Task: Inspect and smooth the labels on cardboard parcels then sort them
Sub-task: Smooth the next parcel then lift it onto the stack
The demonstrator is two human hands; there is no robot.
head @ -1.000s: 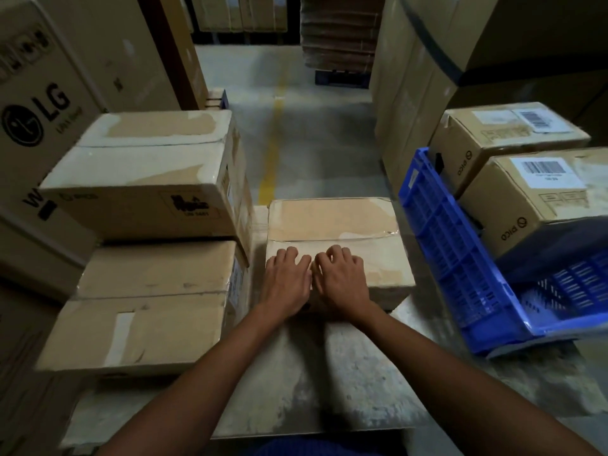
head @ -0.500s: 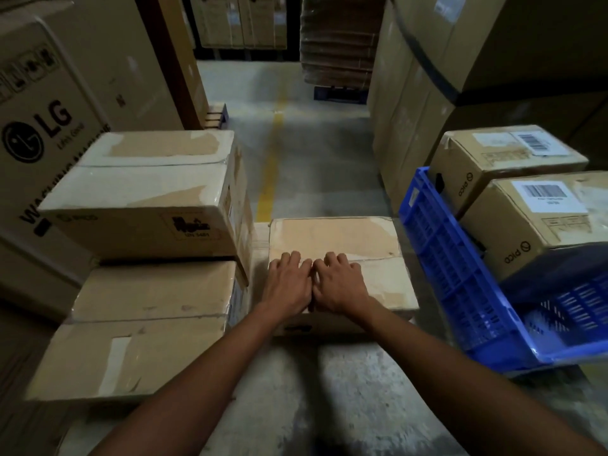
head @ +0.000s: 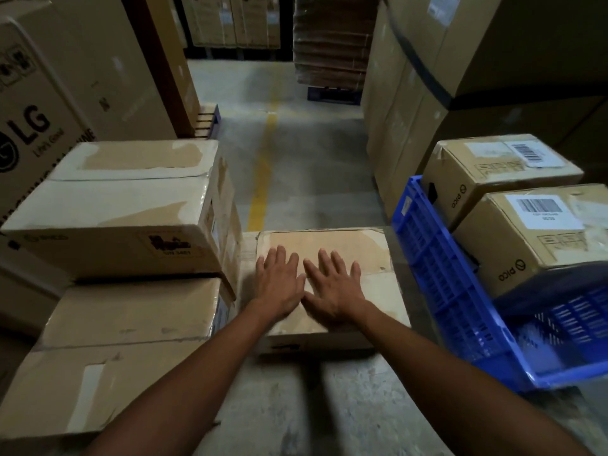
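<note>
Half a second ago both hands lay on the near half of the parcel (head: 357, 245) with fingers held close together. Now the left hand (head: 279, 286) and right hand (head: 335, 289) have slid toward the far side and fanned out. Both are flat, palms down, fingers straight and spread, thumbs nearly touching, and they grip nothing. The slight blur at the right hand suggests the stroke is in progress. This looks like the smoothing step: pressing outward from the middle across the top. The parcel itself has not shifted. It sits low in the middle, just right of the stack (head: 115, 209) on the left and just left of the blue crate (head: 437, 274). No printed label can be made out on its top, only a brown patch and paler taped areas. The two boxes (head: 539, 251) in the crate show barcode labels, so that is likely where sorted parcels go. Sorting of this parcel has not yet begun.
</note>
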